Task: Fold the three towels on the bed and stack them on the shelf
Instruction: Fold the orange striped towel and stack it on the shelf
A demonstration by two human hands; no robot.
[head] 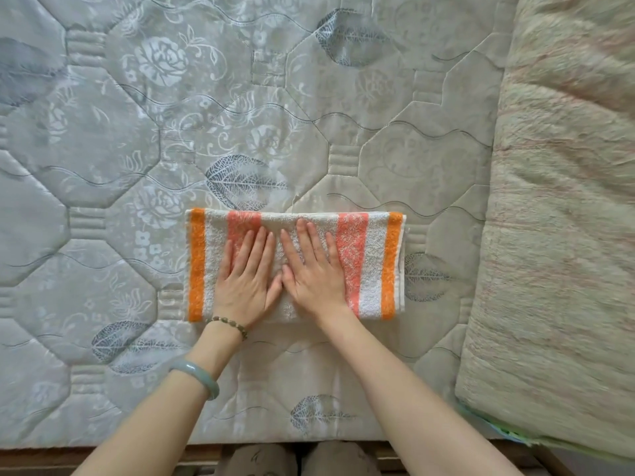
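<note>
Obs., standing at the bedside.

Task item: one striped towel, with white, coral and orange bands. It lies on the mattress, toward the mattress's near edge and somewhat right of its middle. It is folded into a neat oblong with its edges roughly aligned.

Hands: the left hand and right hand both lie palm down on the towel's middle, side by side with the thumbs touching. The fingers are straight and slightly spread. They grasp nothing and only press the cloth flat onto the mattress.

Progress (judgement): this towel looks folded at least once. The pressing could be a final smoothing or preparation for one more fold; I cannot tell which. No other towel and no shelf are in view, so I cannot say whether this is the first, second or third. Carrying the towel to the shelf and stacking it there remains to be done.

Other items: a beaded bracelet and a pale green bangle are on the left wrist. A pale fuzzy blanket lies along the mattress's right side. Two slippers show just below the mattress's near edge.

Writing: no brand, label or lettering can be read. The mattress shows only woven roses and leaf motifs.
</note>
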